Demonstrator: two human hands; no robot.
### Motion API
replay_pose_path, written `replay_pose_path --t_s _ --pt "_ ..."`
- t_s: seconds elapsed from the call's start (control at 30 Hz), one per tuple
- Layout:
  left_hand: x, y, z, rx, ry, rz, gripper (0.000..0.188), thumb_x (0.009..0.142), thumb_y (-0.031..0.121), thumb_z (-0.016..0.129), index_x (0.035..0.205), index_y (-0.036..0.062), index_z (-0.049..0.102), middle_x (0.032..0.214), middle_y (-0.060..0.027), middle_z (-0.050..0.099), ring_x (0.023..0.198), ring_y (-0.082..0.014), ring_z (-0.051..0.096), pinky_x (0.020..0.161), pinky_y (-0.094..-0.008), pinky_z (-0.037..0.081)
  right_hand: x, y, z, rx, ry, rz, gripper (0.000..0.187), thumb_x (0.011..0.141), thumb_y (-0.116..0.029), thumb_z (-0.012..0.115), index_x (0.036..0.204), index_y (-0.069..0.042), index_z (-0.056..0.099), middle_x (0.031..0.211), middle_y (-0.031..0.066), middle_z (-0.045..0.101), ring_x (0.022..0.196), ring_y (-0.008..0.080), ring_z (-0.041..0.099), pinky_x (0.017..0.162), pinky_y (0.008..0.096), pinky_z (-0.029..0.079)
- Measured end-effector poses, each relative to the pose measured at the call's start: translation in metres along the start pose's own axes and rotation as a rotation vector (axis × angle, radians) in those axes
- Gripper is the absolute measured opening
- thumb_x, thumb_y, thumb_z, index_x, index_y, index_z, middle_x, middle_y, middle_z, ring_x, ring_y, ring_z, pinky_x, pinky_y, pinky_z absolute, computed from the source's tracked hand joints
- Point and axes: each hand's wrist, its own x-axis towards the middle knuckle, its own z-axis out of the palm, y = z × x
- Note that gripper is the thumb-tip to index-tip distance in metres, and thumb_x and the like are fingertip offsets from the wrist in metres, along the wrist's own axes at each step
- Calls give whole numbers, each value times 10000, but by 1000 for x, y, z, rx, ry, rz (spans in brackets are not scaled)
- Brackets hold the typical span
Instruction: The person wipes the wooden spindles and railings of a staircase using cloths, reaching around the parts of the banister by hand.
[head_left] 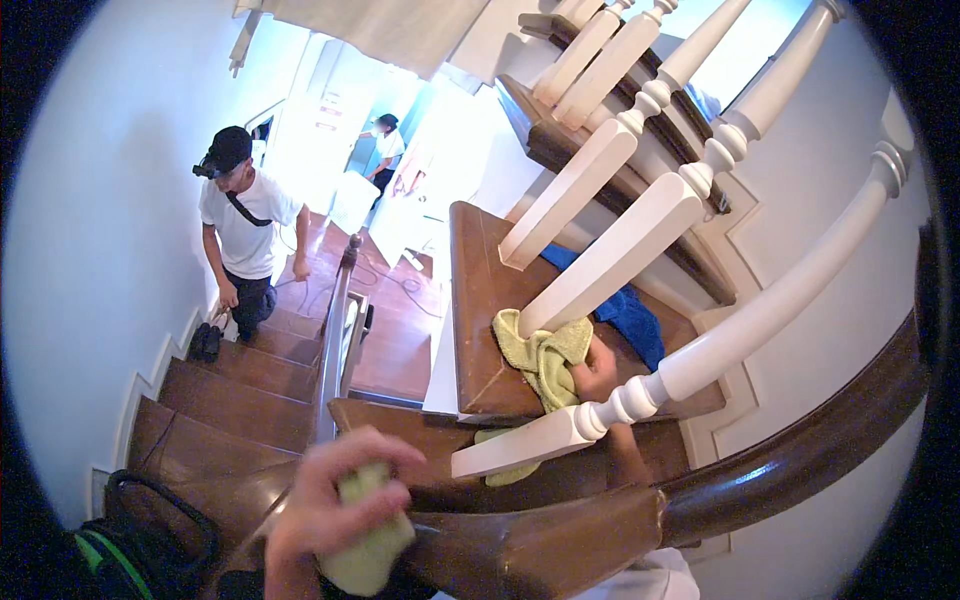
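Two hands working | left hand [325, 505] gripping pale green sponge [368, 545] against dark handrail [560, 535] | right hand [597, 372] bunching yellow-green cloth [540, 355] on wooden stair tread [480, 300] between white balusters [610, 255] | cloth likely soft, light; grabbing mid-bunch

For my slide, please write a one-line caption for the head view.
Right hand wipes a wooden stair tread with a green cloth; left hand holds another on the handrail.
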Motion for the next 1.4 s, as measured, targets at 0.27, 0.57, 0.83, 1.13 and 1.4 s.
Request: replay_pose_path --t_s 0.27,0.57,0.83,1.13,1.4 --pt "279 75 -25 -321 618 388 551 775 347 604 1113 -30 386 1008 -151 461 858 -229 499 768 -333 417 -1 26 27 301 91 45 264 843 -160 526 1048 -4 586 984 137 646 915 206 613 815 310 463" --pt "357 -43 120 447 520 697 524 789 217 624 1239 37 425 1189 -198 517 1122 -352 481 947 -429 367 -7 30 24 332 115 6 302 836 -132 507 1106 -4 552 1050 131 622 971 198 583 854 311 439" --pt "289 -86 80 1041 275 255 439 836 309 549 1176 36 502 1038 -203 602 1026 -395 539 847 -524 421 -8 37 27 332 103 -32 291 851 -124 510 1118 -13 536 1046 125 617 975 197 579 857 298 430" --pt "299 32 82 -366 468 415 471 820 390 605 1011 -39 571 834 -143 632 742 -238 609 715 -349 474 -11 42 36 381 115 15 302 843 -120 517 1129 -24 530 1052 121 615 975 205 579 864 299 427" --pt "257 35 138 185 274 681 399 844 306 583 1154 65 514 914 -181 621 844 -299 609 747 -355 467 -1 30 45 323 95 2 361 850 -123 493 1201 -42 480 1077 127 606 1028 217 563 886 314 415"
